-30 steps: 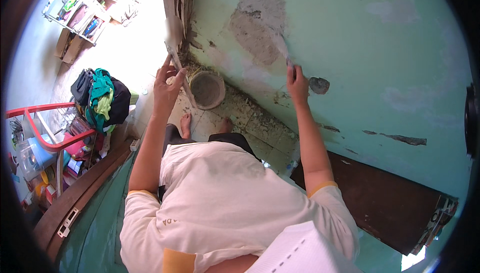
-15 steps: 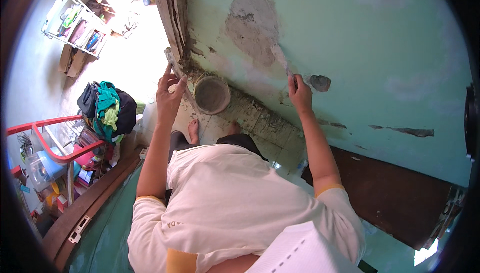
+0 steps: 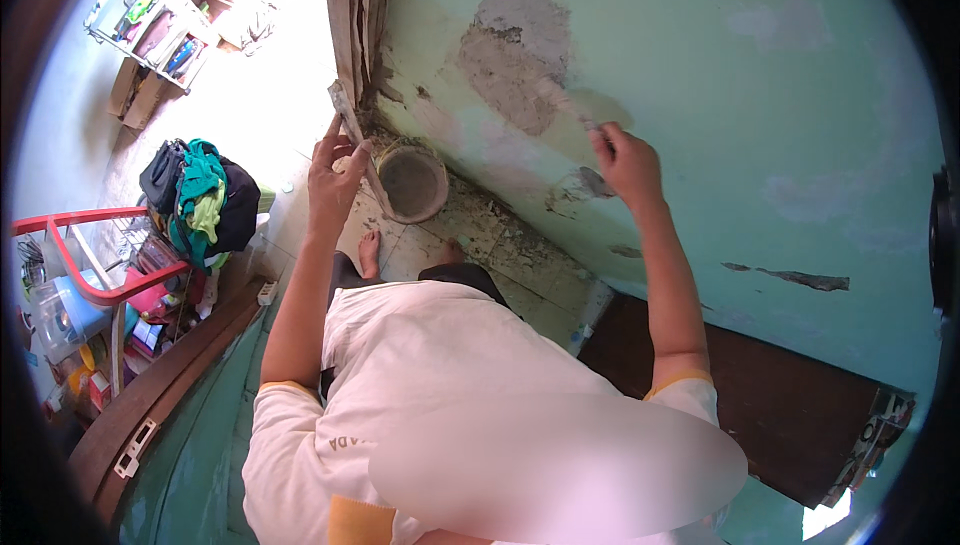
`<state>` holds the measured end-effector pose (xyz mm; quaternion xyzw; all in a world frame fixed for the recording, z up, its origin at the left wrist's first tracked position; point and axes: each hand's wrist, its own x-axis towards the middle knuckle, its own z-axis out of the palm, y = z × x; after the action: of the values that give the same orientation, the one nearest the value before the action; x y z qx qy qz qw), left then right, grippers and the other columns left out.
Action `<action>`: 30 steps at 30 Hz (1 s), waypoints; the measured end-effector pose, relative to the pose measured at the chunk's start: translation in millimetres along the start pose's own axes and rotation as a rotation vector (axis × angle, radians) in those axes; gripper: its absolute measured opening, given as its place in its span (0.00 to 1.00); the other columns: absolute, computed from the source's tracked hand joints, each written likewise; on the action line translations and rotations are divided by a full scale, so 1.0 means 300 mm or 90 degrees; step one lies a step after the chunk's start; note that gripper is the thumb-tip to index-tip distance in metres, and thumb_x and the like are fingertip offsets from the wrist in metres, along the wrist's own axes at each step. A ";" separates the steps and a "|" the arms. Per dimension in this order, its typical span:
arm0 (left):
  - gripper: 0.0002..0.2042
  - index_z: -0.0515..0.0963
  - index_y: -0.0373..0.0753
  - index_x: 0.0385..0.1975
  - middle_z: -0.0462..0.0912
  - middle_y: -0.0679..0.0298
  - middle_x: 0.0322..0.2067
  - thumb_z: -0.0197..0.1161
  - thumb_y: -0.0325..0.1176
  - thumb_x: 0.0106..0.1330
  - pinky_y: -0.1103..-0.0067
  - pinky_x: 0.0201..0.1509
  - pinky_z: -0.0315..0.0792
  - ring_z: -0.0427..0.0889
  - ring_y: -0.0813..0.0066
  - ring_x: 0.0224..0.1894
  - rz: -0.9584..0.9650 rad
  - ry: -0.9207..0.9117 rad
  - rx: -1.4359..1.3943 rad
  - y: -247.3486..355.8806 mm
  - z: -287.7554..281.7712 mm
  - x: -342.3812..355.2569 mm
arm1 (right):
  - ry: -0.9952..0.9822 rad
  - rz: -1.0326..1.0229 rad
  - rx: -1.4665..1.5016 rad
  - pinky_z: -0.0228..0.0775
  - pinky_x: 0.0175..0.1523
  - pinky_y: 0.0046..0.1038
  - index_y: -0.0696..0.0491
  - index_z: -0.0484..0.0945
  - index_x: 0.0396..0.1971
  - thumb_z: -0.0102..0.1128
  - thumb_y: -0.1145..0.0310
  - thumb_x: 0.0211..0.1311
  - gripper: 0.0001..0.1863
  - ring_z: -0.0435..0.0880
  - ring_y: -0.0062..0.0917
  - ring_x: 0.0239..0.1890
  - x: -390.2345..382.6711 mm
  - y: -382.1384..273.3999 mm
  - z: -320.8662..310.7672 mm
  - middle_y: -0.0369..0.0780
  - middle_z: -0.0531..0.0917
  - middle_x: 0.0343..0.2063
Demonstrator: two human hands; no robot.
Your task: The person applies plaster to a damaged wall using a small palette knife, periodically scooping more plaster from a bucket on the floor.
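My right hand [image 3: 630, 163] is closed around the handle of a small trowel or putty knife [image 3: 566, 100]. Its pale, smeared blade meets the lower right part of a rough grey patch [image 3: 515, 55] on the green wall [image 3: 680, 75]. My left hand [image 3: 337, 183] pinches a narrow, flat, mortar-stained strip [image 3: 345, 108] that slants beside the door frame; its exact kind is unclear. Just right of that strip, a round bucket [image 3: 443, 183] stands on the floor with grey stuff inside.
A worn wooden door frame [image 3: 352, 25] rises at the wall's end. Crumbs lie along the tiled floor [image 3: 500, 235]. Clothes [image 3: 205, 195] are heaped at left near a red-railed rack [image 3: 110, 295]. A dark brown panel [image 3: 760, 395] lies at right. Chipped spots [image 3: 800, 278] mark the wall.
My right hand has moved up and to the right, and the trowel now lies flatter across the patch's lower edge. My left hand still holds the strip. The whole view has shifted slightly.
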<state>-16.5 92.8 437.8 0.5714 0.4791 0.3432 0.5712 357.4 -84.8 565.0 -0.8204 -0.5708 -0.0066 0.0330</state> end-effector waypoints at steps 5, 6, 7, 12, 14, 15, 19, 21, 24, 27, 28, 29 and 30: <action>0.34 0.67 0.41 0.70 0.76 0.59 0.46 0.70 0.43 0.65 0.73 0.53 0.76 0.79 0.71 0.48 0.009 -0.012 -0.001 -0.032 -0.011 0.003 | 0.032 -0.041 -0.137 0.75 0.31 0.45 0.52 0.78 0.36 0.51 0.51 0.73 0.19 0.84 0.45 0.25 0.095 0.005 0.063 0.45 0.83 0.21; 0.34 0.67 0.41 0.70 0.76 0.59 0.46 0.70 0.43 0.65 0.73 0.53 0.76 0.79 0.71 0.48 0.011 -0.005 0.006 -0.036 -0.017 0.002 | 0.035 -0.032 -0.167 0.75 0.31 0.45 0.52 0.79 0.36 0.52 0.51 0.72 0.19 0.84 0.45 0.25 0.115 -0.001 0.003 0.45 0.83 0.21; 0.34 0.67 0.41 0.70 0.77 0.59 0.46 0.69 0.44 0.65 0.73 0.54 0.76 0.79 0.71 0.48 0.012 0.002 0.012 -0.035 -0.026 0.005 | 0.039 -0.023 -0.197 0.75 0.32 0.45 0.52 0.80 0.36 0.52 0.51 0.72 0.19 0.84 0.45 0.25 0.134 -0.012 -0.061 0.45 0.83 0.21; 0.34 0.68 0.42 0.69 0.78 0.59 0.48 0.70 0.44 0.65 0.73 0.54 0.75 0.79 0.70 0.49 0.005 0.016 -0.021 -0.044 -0.055 0.004 | -0.013 -0.038 -0.109 0.74 0.31 0.45 0.52 0.80 0.33 0.56 0.51 0.70 0.18 0.84 0.44 0.26 0.153 -0.119 -0.288 0.45 0.83 0.22; 0.34 0.68 0.42 0.70 0.77 0.59 0.48 0.70 0.44 0.64 0.73 0.55 0.75 0.79 0.70 0.49 0.009 0.018 -0.016 -0.059 -0.062 0.002 | -0.073 -0.084 -0.111 0.74 0.32 0.46 0.51 0.80 0.33 0.56 0.51 0.70 0.18 0.83 0.46 0.27 0.140 -0.106 -0.230 0.45 0.83 0.22; 0.34 0.68 0.42 0.70 0.77 0.59 0.48 0.70 0.44 0.64 0.73 0.55 0.74 0.79 0.70 0.49 0.012 0.018 -0.017 -0.066 -0.063 0.005 | -0.083 -0.084 -0.144 0.74 0.32 0.46 0.51 0.80 0.33 0.56 0.51 0.70 0.18 0.83 0.46 0.28 0.140 -0.091 -0.190 0.46 0.83 0.22; 0.34 0.67 0.43 0.70 0.77 0.59 0.48 0.70 0.44 0.64 0.73 0.56 0.74 0.79 0.70 0.49 0.007 0.020 -0.031 -0.093 -0.077 -0.001 | -0.045 -0.079 -0.208 0.74 0.33 0.47 0.52 0.80 0.33 0.56 0.51 0.69 0.18 0.83 0.48 0.29 0.198 -0.067 -0.145 0.46 0.83 0.22; 0.34 0.67 0.43 0.70 0.77 0.59 0.47 0.70 0.45 0.65 0.72 0.57 0.73 0.79 0.70 0.49 0.011 0.023 -0.019 -0.097 -0.093 -0.010 | -0.006 -0.048 -0.211 0.74 0.33 0.47 0.52 0.80 0.33 0.56 0.51 0.69 0.18 0.83 0.47 0.29 0.225 -0.089 -0.223 0.46 0.84 0.23; 0.31 0.66 0.41 0.70 0.77 0.58 0.48 0.67 0.39 0.68 0.75 0.48 0.79 0.80 0.70 0.49 0.044 0.038 0.032 -0.104 -0.118 -0.021 | -0.033 0.025 -0.127 0.75 0.34 0.46 0.51 0.81 0.33 0.56 0.51 0.69 0.18 0.83 0.47 0.29 0.215 -0.189 -0.333 0.46 0.84 0.24; 0.32 0.66 0.41 0.70 0.77 0.57 0.48 0.67 0.39 0.68 0.75 0.47 0.79 0.80 0.69 0.49 0.033 0.034 0.038 -0.132 -0.120 -0.010 | -0.044 -0.074 -0.110 0.75 0.34 0.45 0.51 0.82 0.35 0.56 0.50 0.69 0.18 0.84 0.47 0.29 0.206 -0.180 -0.213 0.46 0.85 0.25; 0.33 0.66 0.42 0.70 0.77 0.58 0.48 0.68 0.42 0.66 0.74 0.50 0.77 0.80 0.69 0.49 0.021 0.030 0.013 -0.132 -0.119 -0.011 | -0.064 -0.063 -0.137 0.76 0.35 0.45 0.51 0.82 0.35 0.56 0.50 0.69 0.19 0.84 0.47 0.30 0.216 -0.189 -0.177 0.46 0.85 0.25; 0.34 0.67 0.42 0.70 0.77 0.58 0.48 0.69 0.45 0.65 0.73 0.54 0.75 0.79 0.69 0.50 0.008 0.030 -0.007 -0.126 -0.121 -0.016 | -0.085 -0.056 -0.159 0.76 0.35 0.44 0.51 0.83 0.36 0.56 0.50 0.70 0.19 0.84 0.47 0.30 0.236 -0.201 -0.134 0.46 0.85 0.25; 0.36 0.68 0.42 0.70 0.77 0.58 0.48 0.71 0.48 0.63 0.72 0.57 0.73 0.79 0.69 0.50 -0.006 0.030 -0.028 -0.122 -0.123 -0.019 | -0.106 -0.049 -0.182 0.76 0.35 0.44 0.50 0.83 0.36 0.55 0.49 0.70 0.19 0.84 0.47 0.30 0.254 -0.211 -0.108 0.46 0.85 0.25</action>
<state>-58.5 95.3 407.0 0.5483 0.4873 0.3645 0.5736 325.5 6.5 604.1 -0.7920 -0.5959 -0.0212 -0.1315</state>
